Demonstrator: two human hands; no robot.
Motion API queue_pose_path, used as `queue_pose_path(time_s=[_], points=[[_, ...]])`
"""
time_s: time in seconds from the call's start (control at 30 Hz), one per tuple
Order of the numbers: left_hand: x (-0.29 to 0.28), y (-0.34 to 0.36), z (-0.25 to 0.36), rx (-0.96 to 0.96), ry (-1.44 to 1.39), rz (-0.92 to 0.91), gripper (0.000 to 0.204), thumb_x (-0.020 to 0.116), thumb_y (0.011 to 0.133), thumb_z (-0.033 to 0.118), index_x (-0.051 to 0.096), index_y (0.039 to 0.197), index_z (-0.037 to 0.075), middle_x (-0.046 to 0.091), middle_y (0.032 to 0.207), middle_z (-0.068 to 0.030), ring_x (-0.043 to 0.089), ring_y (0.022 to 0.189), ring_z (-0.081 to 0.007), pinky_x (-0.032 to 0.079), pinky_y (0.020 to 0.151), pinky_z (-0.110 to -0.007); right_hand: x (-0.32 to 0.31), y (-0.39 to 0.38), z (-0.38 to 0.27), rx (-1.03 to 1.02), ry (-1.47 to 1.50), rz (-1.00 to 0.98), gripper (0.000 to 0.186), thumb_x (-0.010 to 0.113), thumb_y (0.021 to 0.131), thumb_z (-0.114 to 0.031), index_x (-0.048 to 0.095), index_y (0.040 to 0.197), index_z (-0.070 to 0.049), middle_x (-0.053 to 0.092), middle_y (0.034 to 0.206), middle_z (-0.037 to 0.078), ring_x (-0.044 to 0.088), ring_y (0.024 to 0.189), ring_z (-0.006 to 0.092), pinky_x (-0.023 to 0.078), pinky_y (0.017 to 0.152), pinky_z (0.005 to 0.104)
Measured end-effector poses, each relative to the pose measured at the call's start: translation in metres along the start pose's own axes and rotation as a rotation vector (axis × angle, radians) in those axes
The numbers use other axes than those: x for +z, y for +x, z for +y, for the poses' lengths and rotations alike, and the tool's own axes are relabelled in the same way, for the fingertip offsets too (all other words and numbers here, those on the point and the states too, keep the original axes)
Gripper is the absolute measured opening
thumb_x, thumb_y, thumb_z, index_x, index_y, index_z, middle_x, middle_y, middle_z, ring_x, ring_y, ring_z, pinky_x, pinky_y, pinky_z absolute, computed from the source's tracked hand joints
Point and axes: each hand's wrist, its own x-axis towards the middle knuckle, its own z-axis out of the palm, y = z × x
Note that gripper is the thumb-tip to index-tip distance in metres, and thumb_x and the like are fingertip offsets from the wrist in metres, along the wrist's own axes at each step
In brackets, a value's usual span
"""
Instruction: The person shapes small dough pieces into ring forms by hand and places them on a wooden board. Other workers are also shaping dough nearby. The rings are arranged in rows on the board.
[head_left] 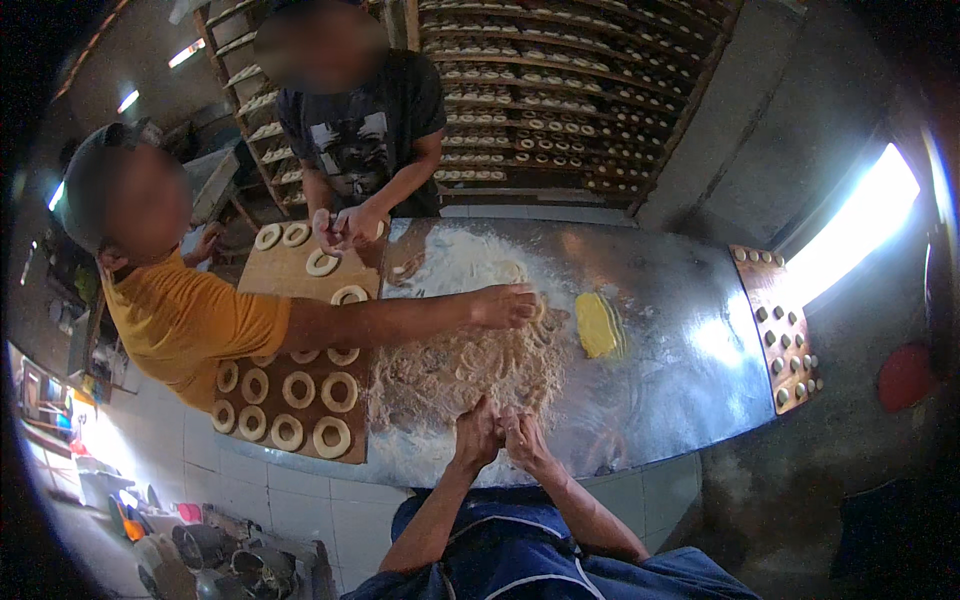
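At the near edge of the metal table, my left hand (477,432) and my right hand (522,440) are side by side, fingers curled in and nearly touching. What they hold, if anything, is hidden by the fingers. Just beyond them spreads a patch of crumbly flour (450,385), brownish near me and whiter at the back. A co-worker's hand (507,305) in an orange sleeve's reach comes in from the left and rests over the flour, at a pale dough piece. To the left, several dough rings (316,440) lie on a wooden board (280,275).
A yellow slab of soft fat (597,325) lies right of the flour. On the right end, a board (758,285) carries small dough pieces. Across the table, a person in a dark shirt (360,130) works with both hands. Behind stands a rack (560,85) of filled trays.
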Motion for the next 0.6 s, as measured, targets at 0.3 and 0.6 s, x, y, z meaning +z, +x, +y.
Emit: queue_pose_path(time_s=[0.3, 0.6], points=[[-0.025, -0.002, -0.033, -0.003, -0.336, -0.03, 0.028, 0.058, 0.083, 0.026, 0.052, 0.066, 0.005, 0.055, 0.069, -0.0059, 0.057, 0.065, -0.0224, 0.045, 0.056, -0.036, 0.023, 0.01, -0.01, 0.023, 0.161, -0.087, 0.027, 0.056, 0.077, 0.004, 0.052, 0.103, 0.001, 0.051, 0.075, 0.015, 0.045, 0.055, 0.0364, 0.035, 0.047, 0.0437], [-0.066, 0.01, -0.099, -0.038, -0.336, 0.168, 0.016, 0.052, 0.092, 0.025, 0.057, 0.09, 0.01, 0.058, 0.077, -0.0005, 0.058, 0.067, -0.0179, 0.047, 0.056, -0.034, 0.061, 0.07, -0.069, -0.06, -0.005, 0.111, 0.014, 0.062, 0.076, 0.003, 0.048, 0.078, -0.001, 0.05, 0.07, 0.017, 0.049, 0.06, 0.0366, 0.039, 0.052, 0.0439]])
